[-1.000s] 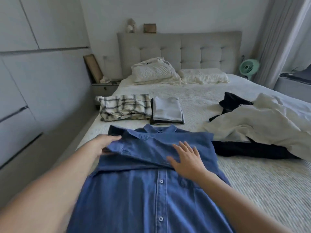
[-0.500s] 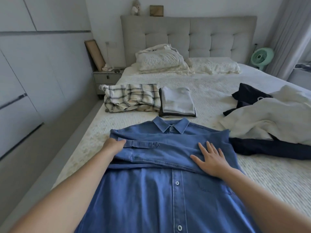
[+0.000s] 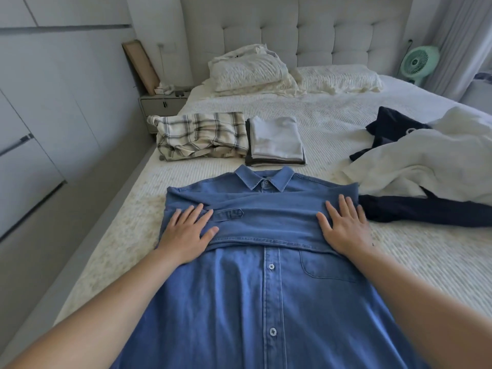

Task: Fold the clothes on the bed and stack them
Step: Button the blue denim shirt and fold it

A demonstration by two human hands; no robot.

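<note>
A blue denim shirt (image 3: 266,302) lies buttoned and face up on the bed (image 3: 332,134), collar away from me, with its sleeves folded across the chest. My left hand (image 3: 186,233) presses flat on the left end of the folded sleeves. My right hand (image 3: 346,227) presses flat on the right end, fingers spread. Beyond the collar sit a folded plaid garment (image 3: 199,134) and a small stack of folded grey clothes (image 3: 275,141). To the right lies an unfolded heap: a white garment (image 3: 426,166) over dark navy clothes (image 3: 426,211).
Pillows (image 3: 266,70) lean by the padded headboard (image 3: 306,27). A nightstand (image 3: 162,102) stands left of the bed, beside grey wardrobe doors (image 3: 53,115). A small green fan (image 3: 419,62) stands at the far right near the curtain.
My left hand let go of the sleeve edge and now lies flat on it. My right hand slid rightwards along the folded sleeves. The camera tilted down.
</note>
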